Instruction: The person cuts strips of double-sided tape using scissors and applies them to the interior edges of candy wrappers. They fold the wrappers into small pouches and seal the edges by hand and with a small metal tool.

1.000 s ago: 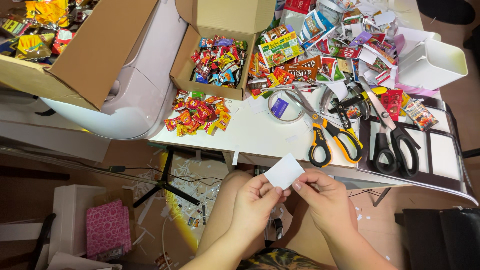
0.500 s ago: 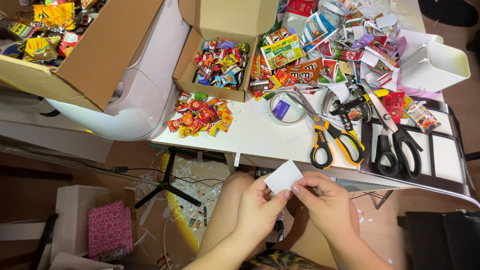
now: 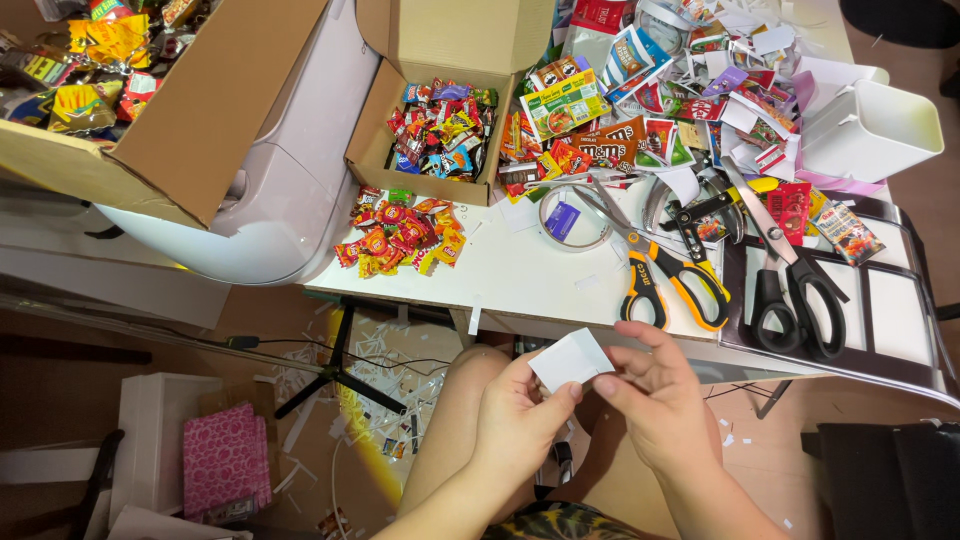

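A: Looking from the biggest thing down, what is seen?

B: A white table (image 3: 520, 285) is covered with wrappers. A large rounded white machine (image 3: 270, 200) is placed at its left end, partly hidden under an open cardboard flap. An open cardboard box (image 3: 440, 60) of small sweets is set beside it, and a loose pile of red and yellow sweets (image 3: 400, 235) is spread in front of the box. Yellow-handled scissors (image 3: 665, 275) and black-handled scissors (image 3: 795, 290) are laid near the table edge.

A: And the hands?

B: A small white piece of paper (image 3: 570, 360) is pinched below the table edge, over the lap. It is gripped by the left hand (image 3: 515, 415) at its lower edge and by the fingertips of the right hand (image 3: 655, 400) at its right corner.

A: What is changed since a second ago?

B: Very little. The paper is kept between the same fingers and is only turned slightly, so the handling of it is judged to be under way, not finished.

A: What is not clear?

B: It cannot be told whether the paper is folded or single. The far side of the table is cut off, and the things on the floor are hard to identify.
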